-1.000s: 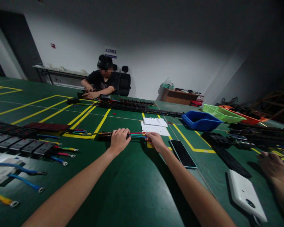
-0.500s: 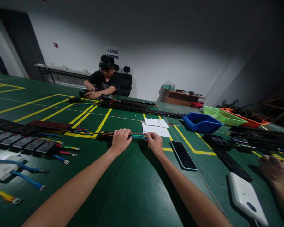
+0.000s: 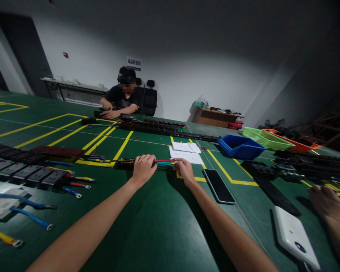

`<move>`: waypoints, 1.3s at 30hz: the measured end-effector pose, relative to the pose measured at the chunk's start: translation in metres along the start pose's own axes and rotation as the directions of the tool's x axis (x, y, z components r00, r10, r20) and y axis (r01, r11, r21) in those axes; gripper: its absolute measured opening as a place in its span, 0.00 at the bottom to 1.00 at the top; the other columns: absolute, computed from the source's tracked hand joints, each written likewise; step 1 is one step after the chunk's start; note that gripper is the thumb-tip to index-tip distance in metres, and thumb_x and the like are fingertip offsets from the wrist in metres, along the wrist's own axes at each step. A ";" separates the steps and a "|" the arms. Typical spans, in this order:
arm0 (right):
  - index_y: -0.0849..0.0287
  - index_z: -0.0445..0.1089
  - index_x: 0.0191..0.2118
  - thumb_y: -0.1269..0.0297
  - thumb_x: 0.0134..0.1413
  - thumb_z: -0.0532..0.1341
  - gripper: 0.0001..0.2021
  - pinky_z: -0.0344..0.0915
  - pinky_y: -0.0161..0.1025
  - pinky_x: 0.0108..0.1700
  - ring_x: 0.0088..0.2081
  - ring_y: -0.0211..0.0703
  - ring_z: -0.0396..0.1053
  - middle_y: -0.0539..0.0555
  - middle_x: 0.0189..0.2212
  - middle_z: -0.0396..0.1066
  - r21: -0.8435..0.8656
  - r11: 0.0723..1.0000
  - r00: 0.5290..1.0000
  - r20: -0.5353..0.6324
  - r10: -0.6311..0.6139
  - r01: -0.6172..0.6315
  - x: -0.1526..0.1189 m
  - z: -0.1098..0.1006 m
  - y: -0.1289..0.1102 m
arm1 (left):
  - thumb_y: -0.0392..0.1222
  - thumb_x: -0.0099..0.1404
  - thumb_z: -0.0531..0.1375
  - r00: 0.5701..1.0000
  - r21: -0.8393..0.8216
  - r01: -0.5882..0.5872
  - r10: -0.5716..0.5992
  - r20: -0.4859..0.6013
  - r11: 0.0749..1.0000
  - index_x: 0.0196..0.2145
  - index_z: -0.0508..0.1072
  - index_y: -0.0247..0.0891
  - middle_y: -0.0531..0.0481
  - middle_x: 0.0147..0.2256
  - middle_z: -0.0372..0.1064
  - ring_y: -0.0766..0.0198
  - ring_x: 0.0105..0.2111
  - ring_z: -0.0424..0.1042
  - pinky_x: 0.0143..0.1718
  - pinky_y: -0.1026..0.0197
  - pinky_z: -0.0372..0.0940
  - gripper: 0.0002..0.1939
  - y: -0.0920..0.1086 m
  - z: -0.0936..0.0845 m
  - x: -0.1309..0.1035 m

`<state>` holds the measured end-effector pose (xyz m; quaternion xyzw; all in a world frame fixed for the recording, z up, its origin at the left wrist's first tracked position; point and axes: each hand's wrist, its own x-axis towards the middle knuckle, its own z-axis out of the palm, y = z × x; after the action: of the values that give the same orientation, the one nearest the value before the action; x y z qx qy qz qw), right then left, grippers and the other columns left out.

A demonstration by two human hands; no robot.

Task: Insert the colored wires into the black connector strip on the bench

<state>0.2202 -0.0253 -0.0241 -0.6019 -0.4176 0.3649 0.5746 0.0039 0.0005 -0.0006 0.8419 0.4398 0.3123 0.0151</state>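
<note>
My left hand (image 3: pixel 143 170): closed over the right end of a dark strip (image 3: pixel 125 164). My right hand (image 3: pixel 186 172): pinched on the free ends of the colored wires (image 3: pixel 164 163). Strip and wires: well in from the far edge of the tabletop (image 3: pixel 147 226), beside the near left corner of the paper (image 3: pixel 186 155). Phone (image 3: pixel 219 186): right of the wires. Risks, by my judgement: loose pinch, wires fanning or crossing; hard pull, strain on any joints under my palm; wide rightward swing, phone knocked.
</note>
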 end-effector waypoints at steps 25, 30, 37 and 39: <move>0.59 0.71 0.35 0.58 0.44 0.62 0.12 0.51 0.29 0.19 0.21 0.34 0.65 0.50 0.25 0.71 0.094 0.993 0.991 0.118 0.067 -0.078 0.004 -0.014 -0.006 | 0.40 0.67 0.57 1.000 0.022 -0.017 0.018 -0.016 1.000 0.41 0.72 0.42 0.48 0.41 0.75 0.55 0.44 0.72 0.47 0.51 0.62 0.06 -0.001 0.000 0.000; 0.58 0.73 0.43 0.60 0.42 0.68 0.19 0.50 0.28 0.20 0.24 0.33 0.66 0.52 0.32 0.76 0.112 0.986 0.939 0.335 0.078 -0.122 0.003 -0.028 -0.012 | 0.40 0.67 0.58 1.000 0.010 -0.004 0.004 -0.010 1.000 0.41 0.72 0.42 0.48 0.41 0.75 0.56 0.44 0.72 0.48 0.51 0.62 0.05 0.001 -0.002 0.001; 0.57 0.73 0.47 0.55 0.40 0.74 0.26 0.50 0.29 0.21 0.23 0.31 0.61 0.51 0.31 0.75 0.111 0.991 0.918 0.395 0.031 -0.081 0.006 -0.036 -0.007 | 0.39 0.66 0.59 1.000 0.037 0.003 -0.003 -0.019 0.999 0.40 0.72 0.42 0.48 0.41 0.75 0.55 0.44 0.72 0.47 0.51 0.62 0.04 0.003 -0.002 0.001; 0.56 0.73 0.48 0.54 0.41 0.74 0.26 0.51 0.29 0.22 0.23 0.31 0.62 0.51 0.31 0.76 0.100 0.993 0.920 0.392 0.025 -0.070 0.008 -0.035 -0.003 | 0.39 0.66 0.59 1.000 0.037 0.000 0.001 -0.020 0.999 0.40 0.72 0.42 0.48 0.40 0.75 0.55 0.44 0.72 0.47 0.52 0.62 0.04 0.002 -0.002 0.001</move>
<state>0.2550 -0.0313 -0.0182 -0.4941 -0.4877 0.5139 0.5039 0.0046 -0.0007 0.0016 0.8389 0.4456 0.3124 -0.0051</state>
